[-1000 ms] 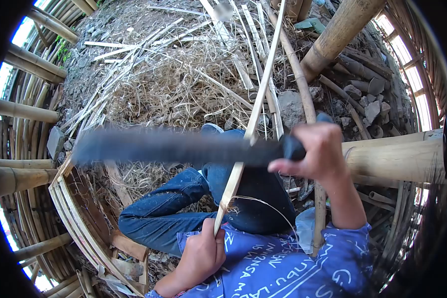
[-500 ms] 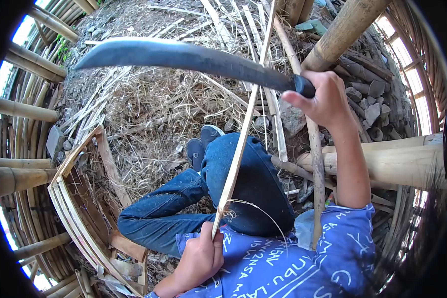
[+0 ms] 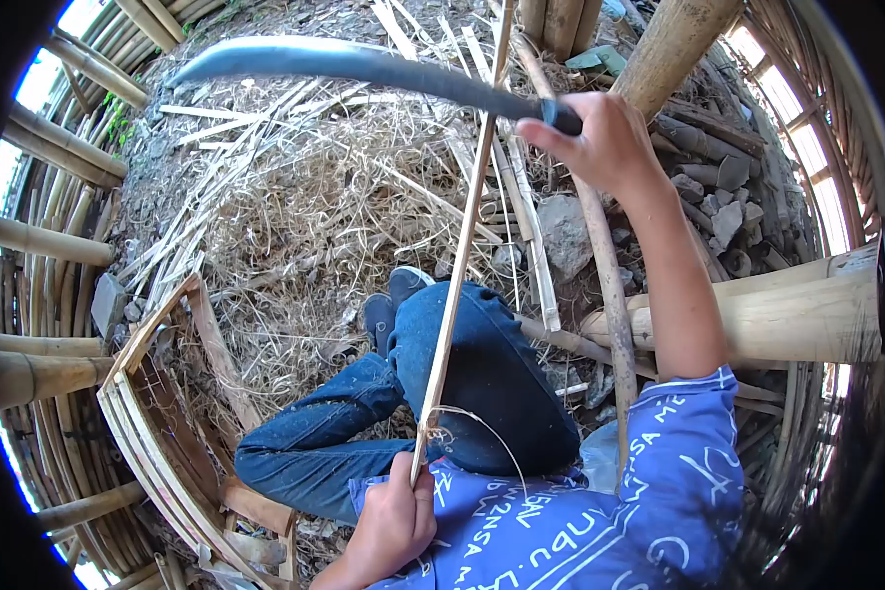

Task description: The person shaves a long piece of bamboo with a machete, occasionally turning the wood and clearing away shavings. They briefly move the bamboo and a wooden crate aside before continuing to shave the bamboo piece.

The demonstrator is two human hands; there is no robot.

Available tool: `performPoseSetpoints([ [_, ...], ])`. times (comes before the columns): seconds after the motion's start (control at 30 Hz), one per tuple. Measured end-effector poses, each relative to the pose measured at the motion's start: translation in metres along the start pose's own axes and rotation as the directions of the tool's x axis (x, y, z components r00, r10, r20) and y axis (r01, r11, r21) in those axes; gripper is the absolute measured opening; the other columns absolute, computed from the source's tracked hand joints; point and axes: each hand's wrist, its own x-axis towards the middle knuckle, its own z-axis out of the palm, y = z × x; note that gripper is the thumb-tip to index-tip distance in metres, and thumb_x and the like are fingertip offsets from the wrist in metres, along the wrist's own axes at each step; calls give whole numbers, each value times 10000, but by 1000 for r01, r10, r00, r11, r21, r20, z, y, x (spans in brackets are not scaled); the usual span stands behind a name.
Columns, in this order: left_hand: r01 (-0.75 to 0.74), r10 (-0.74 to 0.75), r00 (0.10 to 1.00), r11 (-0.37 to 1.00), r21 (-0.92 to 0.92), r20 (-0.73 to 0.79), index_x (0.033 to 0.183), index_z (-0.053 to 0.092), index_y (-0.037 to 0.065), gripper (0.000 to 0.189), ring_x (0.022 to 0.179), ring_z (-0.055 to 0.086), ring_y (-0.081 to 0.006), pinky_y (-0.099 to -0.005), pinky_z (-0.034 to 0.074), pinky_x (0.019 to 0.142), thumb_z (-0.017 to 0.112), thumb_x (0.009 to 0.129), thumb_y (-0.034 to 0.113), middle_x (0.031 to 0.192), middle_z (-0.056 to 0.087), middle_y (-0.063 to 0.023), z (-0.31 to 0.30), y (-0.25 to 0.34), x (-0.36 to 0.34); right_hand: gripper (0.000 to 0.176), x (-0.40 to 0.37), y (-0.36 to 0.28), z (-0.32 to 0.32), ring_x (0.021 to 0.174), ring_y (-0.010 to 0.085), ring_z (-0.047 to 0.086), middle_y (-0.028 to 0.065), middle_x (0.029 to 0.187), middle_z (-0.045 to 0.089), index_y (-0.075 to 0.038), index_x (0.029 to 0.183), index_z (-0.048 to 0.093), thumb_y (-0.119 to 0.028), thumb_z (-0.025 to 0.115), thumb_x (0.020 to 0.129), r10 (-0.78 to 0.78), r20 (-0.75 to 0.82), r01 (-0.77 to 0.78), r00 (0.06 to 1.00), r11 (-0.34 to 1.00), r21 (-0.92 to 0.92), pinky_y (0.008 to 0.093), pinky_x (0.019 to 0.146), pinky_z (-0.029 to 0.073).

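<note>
1. Left hand [image 3: 393,521]: closed round the near end of the pale strip [image 3: 452,295], low against the shirt [image 3: 560,531]. Grip unchanged over the last instant.
2. Right hand [image 3: 605,147]: closed on the machete's [image 3: 344,62] dark handle [image 3: 560,116], out at 1 o'clock from the left. It's moved farther from the body, arm nearly straight.
3. Strip: runs from the left fist out between 12 and 1 o'clock, passing over the raised knee [image 3: 467,359]. Sits a bit steeper in view now. Thin curled fibre [image 3: 501,440] hangs off its near end, just ahead of the fist.
4. Machete: blade points to about 9 o'clock from the handle, crossing the strip well up its length. Was down by the knee, now well past it. So the stretch between fist and blade is uncovered. Can't tell from here if the edge touches the strip.
5. Beyond the feet, 11 to 12 o'clock from the left fist: tangled shavings [image 3: 300,211] on the ground. Loose strips [image 3: 532,236] lie at 1.
6. Outer ring: slatted wooden frame [image 3: 152,442] at 10 o'clock; rubble [image 3: 728,221] between 1 and 2; thick bamboo pole [image 3: 777,329] at 2.
</note>
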Motion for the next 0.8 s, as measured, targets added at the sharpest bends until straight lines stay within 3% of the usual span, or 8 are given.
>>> performPoseSetpoints([
  [0.1, 44, -43, 999, 998, 53, -7, 962, 462, -13, 91, 581, 601, -445, -479, 451, 491, 528, 917, 31, 612, 569, -242, 0, -1, -5, 806, 24, 15, -11, 530, 178, 627, 18, 499, 544, -103, 587, 598, -876, 434, 742, 209, 67, -210, 976, 978, 10, 336, 565, 507],
  [0.2, -13, 12, 1000, 1000, 25, 11, 977, 464, -10, 98, 611, 606, -460, -496, 459, 513, 524, 921, 43, 628, 577, -251, 1, -7, -8, 788, 42, 45, -3, 485, 166, 529, 47, 503, 526, -43, 583, 587, -794, 486, 800, 198, -74, -193, 977, 978, 78, 319, 508, 420],
  [0.27, 284, -437, 813, 874, 394, 385, 1429, 348, -28, 451, 1387, 321, -370, -542, 376, 1037, 279, 995, 72, 1538, 258, -199, 2, -1, -10, 788, 52, 50, -5, 523, 167, 580, 38, 508, 544, -71, 580, 597, -826, 476, 771, 229, -41, -227, 973, 973, 41, 328, 551, 460],
  [0.4, 235, -369, 860, 900, 367, 353, 1400, 391, -39, 444, 1345, 377, -398, -559, 365, 1028, 322, 987, 109, 1478, 360, -215, 0, -4, -12, 818, 69, 55, 2, 545, 176, 626, 40, 510, 559, -86, 563, 601, -874, 461, 728, 263, -48, -262, 964, 965, 28, 347, 569, 501],
  [0.47, 233, -236, 949, 972, 38, 210, 1310, 492, -27, 404, 1209, 499, -405, -532, 411, 955, 388, 972, 170, 1336, 501, -226, -6, 11, -7, 852, 78, 54, 0, 598, 239, 660, 100, 565, 609, -54, 575, 610, -885, 473, 705, 296, -61, -290, 953, 953, 87, 387, 619, 520],
  [0.6, 123, -247, 941, 887, 446, 231, 1147, 594, 45, 315, 939, 610, -271, -419, 479, 764, 416, 992, 254, 1096, 616, -158, 8, -20, -10, 876, 94, 54, 2, 748, 354, 688, 221, 717, 675, -6, 614, 625, -868, 493, 704, 297, -31, -291, 954, 949, 118, 441, 710, 523],
  [0.63, -35, 34, 999, 999, -23, -21, 1014, 457, 2, 120, 661, 607, -481, -521, 467, 550, 509, 934, 74, 663, 588, -269, 1, -11, -1, 871, 98, 48, -2, 761, 359, 688, 229, 733, 677, -4, 617, 622, -860, 495, 710, 296, -44, -290, 954, 950, 112, 443, 714, 522],
  [0.8, -36, 33, 999, 994, -99, -37, 1044, 434, 21, 142, 700, 600, -491, -542, 464, 585, 478, 961, 129, 731, 598, -282, 10, -24, -1, 788, 118, 53, 4, 748, 423, 656, 246, 652, 621, 19, 677, 641, -748, 513, 803, 260, -133, -238, 956, 958, 158, 478, 647, 466],
])
